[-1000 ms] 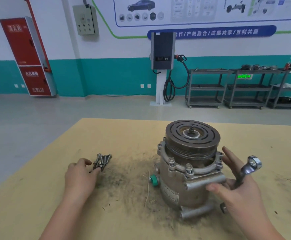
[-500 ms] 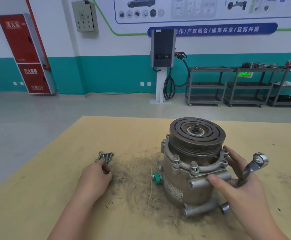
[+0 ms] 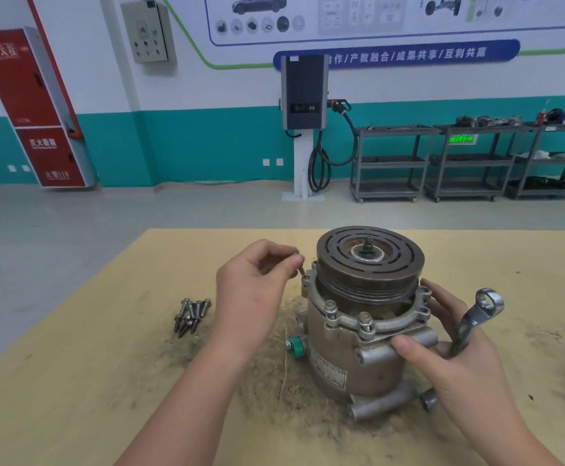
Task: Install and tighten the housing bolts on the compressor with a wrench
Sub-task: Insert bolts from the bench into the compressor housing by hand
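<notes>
The grey cast-metal compressor with a dark grooved pulley on top (image 3: 361, 317) stands upright on the tan wooden table (image 3: 72, 398), ringed by gritty dust. Two hex-head housing bolts (image 3: 347, 314) already sit in the near flange. The left hand (image 3: 257, 290) has its fingers curled, pinching a small steel bolt (image 3: 302, 271) just above a flange hole on the left side, evidently to start it by hand. The right hand (image 3: 459, 351) steadies the housing with thumb and fingers spread against it, while gripping the shiny steel ring wrench (image 3: 476, 317) against the palm, ready for tightening. A cluster of loose spare bolts (image 3: 191, 314) lies near, left of the compressor.
</notes>
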Demonstrator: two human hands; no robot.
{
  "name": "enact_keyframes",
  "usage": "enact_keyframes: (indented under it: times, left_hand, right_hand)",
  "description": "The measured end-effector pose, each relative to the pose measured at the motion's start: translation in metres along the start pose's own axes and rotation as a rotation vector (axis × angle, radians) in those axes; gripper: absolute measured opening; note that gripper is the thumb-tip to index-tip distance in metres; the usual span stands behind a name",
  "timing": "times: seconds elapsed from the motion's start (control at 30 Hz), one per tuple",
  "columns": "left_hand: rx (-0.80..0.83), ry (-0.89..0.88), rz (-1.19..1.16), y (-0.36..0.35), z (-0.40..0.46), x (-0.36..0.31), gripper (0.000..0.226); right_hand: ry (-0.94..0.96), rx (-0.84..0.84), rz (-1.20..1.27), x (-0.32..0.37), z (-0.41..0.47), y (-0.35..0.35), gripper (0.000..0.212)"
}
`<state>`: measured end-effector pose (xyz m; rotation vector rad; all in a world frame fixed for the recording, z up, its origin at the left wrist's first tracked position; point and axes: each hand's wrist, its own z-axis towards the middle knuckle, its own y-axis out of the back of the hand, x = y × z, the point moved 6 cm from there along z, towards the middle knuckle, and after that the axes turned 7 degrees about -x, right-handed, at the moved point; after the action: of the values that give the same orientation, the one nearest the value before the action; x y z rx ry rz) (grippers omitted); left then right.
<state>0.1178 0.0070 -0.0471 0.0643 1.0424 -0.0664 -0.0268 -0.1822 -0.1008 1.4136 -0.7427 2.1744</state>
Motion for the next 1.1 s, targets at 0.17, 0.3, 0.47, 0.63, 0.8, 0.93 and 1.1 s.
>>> enact_keyframes:
  times: [0.17,0.3,0.47,0.63,0.8,0.93,1.1]
  left_hand:
    - [0.068,-0.123,0.135,-0.007,0.004,0.005,0.033]
    - [0.121,-0.353,0.322,-0.01,0.003,-0.004,0.018]
    - [0.198,-0.262,0.222,-0.009,-0.008,0.003,0.028]
    - [0.205,-0.096,0.125,-0.01,-0.022,0.014,0.028]
    - [0.102,-0.043,0.048,-0.013,-0.036,0.007,0.03]
    - [-0.005,-0.084,0.102,-0.012,-0.064,-0.006,0.032]
    - [-0.068,0.01,0.387,0.017,-0.057,0.018,0.034]
  right_hand:
    - [-0.015,0.005,-0.01,0.0,0.0,-0.002,0.08]
    - [-0.003,0.014,-0.019,0.002,0.001,-0.003,0.066]
    - [0.005,0.0,-0.03,0.004,-0.001,-0.002,0.079]
    - [-0.047,0.001,-0.291,-0.006,-0.018,-0.017,0.135]
    - [0.025,0.012,-0.395,-0.011,-0.012,-0.014,0.134]
    - [0.028,0.16,-0.398,-0.006,0.012,0.007,0.103]
    - [-0.08,0.177,-0.32,-0.017,0.017,0.016,0.107]
